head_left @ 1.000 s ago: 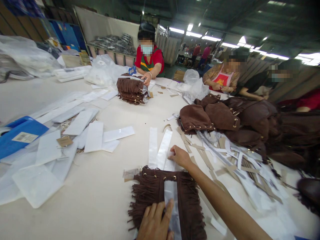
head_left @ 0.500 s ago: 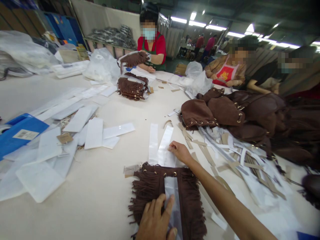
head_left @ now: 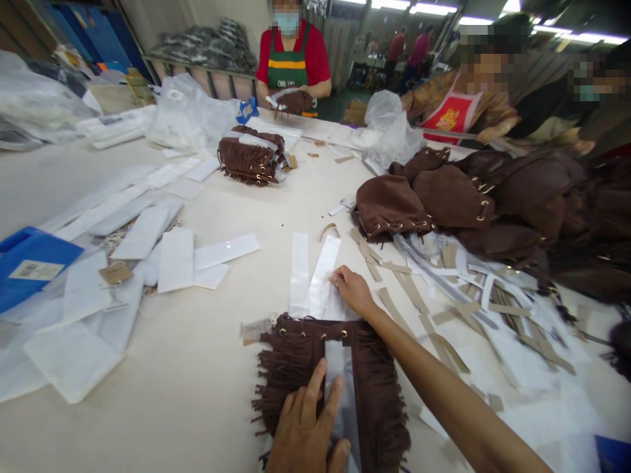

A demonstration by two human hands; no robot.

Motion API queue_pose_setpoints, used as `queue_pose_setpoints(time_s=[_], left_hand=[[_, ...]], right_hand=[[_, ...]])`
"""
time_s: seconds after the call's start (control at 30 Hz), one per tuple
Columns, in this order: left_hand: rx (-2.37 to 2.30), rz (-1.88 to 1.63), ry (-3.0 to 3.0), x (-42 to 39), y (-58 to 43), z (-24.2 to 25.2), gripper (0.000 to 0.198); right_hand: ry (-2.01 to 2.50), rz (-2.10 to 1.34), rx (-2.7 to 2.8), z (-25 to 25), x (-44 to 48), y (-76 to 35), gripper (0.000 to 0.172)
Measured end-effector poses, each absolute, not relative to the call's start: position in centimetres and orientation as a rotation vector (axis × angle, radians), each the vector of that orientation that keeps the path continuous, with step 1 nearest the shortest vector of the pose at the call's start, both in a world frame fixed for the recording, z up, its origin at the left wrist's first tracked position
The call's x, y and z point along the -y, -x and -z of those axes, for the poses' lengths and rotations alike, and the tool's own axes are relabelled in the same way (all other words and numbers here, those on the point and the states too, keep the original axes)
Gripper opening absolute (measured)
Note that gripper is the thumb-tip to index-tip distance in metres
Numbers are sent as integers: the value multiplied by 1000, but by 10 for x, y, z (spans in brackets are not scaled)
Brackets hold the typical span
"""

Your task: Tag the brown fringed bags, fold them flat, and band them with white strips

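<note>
A dark brown fringed bag (head_left: 378,387) with gold eyelets lies flat at the bottom centre. Down its middle runs a translucent plastic-covered strip (head_left: 341,358). My left hand (head_left: 308,420) rests on the bag and strip with its fingers apart. Beyond the bag's top edge, my right hand (head_left: 351,289) has its fingertips pinched at the edge of a white strip (head_left: 325,263). Another white strip (head_left: 299,269) lies just left of it, its lower end meeting the bag's top.
White packets (head_left: 176,259) and a blue packet (head_left: 34,263) lie left. Brown bags (head_left: 392,203) and paper scraps (head_left: 404,289) cover the right. Fringed bags (head_left: 249,157) are stacked farther back. Across the table, a person in a green apron (head_left: 288,69) holds a brown item.
The view has tilted down slightly. My left hand's fingers have spread a little on the strip. The person across has lowered the brown item, and the person in the red apron has moved their arms.
</note>
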State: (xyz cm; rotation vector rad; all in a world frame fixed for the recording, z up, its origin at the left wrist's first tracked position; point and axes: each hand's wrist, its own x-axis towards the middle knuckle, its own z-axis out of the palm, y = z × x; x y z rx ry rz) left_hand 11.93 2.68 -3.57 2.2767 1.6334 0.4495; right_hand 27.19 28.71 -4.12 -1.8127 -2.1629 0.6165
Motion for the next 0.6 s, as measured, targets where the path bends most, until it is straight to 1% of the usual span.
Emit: queue_pose_setpoints(time_s=[0.6], left_hand=[[-1700,-430,-2315,-27,-123,40,80]], right_hand=[[1845,-605,2134,44,-293,-271,12]])
